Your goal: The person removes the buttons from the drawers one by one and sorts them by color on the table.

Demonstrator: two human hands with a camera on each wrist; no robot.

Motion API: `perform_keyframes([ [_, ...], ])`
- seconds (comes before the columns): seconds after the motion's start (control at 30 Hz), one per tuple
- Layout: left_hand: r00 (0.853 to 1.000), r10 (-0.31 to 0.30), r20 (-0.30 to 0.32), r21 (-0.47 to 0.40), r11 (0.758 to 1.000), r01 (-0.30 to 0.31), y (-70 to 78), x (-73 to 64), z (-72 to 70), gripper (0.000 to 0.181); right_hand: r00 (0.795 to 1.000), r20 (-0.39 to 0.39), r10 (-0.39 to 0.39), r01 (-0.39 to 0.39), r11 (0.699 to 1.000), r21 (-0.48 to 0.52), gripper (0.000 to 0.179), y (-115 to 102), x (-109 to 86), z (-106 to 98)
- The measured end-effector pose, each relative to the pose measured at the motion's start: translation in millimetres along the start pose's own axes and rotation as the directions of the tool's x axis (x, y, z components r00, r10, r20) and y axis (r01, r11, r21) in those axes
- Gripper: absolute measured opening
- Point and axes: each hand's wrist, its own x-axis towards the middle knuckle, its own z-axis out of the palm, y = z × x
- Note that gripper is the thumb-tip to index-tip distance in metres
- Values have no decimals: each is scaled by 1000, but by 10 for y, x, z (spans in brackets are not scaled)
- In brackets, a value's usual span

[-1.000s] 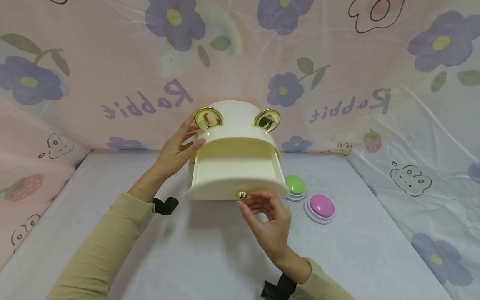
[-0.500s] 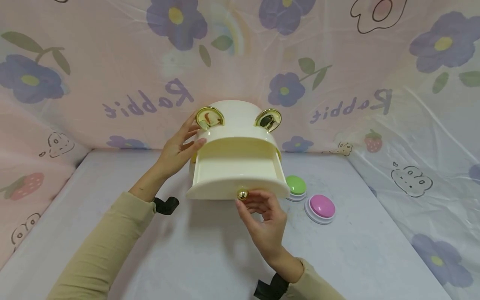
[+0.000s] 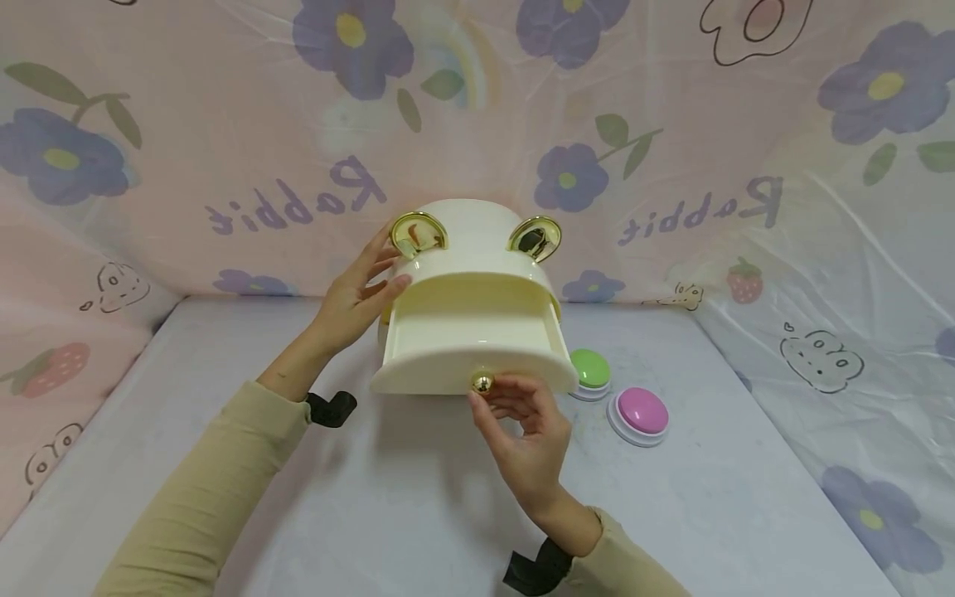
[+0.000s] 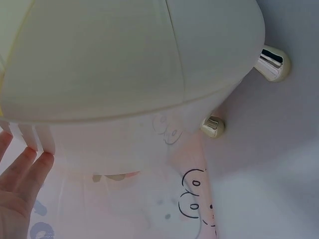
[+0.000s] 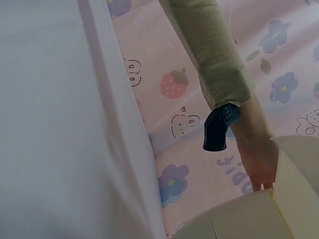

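Observation:
A cream storage box (image 3: 477, 217) with two gold-rimmed ears stands on the table, its drawer (image 3: 425, 375) pulled out toward me. No objects show in the visible part of the drawer. My left hand (image 3: 351, 303) rests against the box's left side by the ear, thumb near the front rim; in the left wrist view its fingertips (image 4: 46, 155) touch the pale surface. With thumb and forefinger, my right hand (image 3: 533, 439) pinches the gold knob (image 3: 482, 383) on the drawer front. The right wrist view shows the left forearm (image 5: 219, 64) and part of the box, not the right hand.
A green push button (image 3: 589, 367) and a pink push button (image 3: 643, 411), both on white bases, sit right of the box. The green one is close beside the drawer front. A patterned curtain (image 3: 477, 141) rises behind the white table (image 3: 358, 514). Small feet (image 4: 213, 127) support the box.
The right hand and wrist have shifted slightly left while staying at the knob. The drawer front and knob sit very slightly higher in view. The left hand stays in place on the box.

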Motion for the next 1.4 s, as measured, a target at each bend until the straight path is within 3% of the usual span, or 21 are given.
perform_keyframes([
  [0.43,1000,1,3,5,1000,-1,-20,8,-9,68,1000,7,-6,6,1000,28,28,27,89,1],
  [0.77,1000,-1,-6,19,1000,1,-323,113,-11,68,998,3,60,-60,998,11,27,91,157,36],
  [1.4,1000,-4,-11,26,1000,4,-330,129,-22,67,987,-43,154,-156,987,-45,27,248,301,124],
])
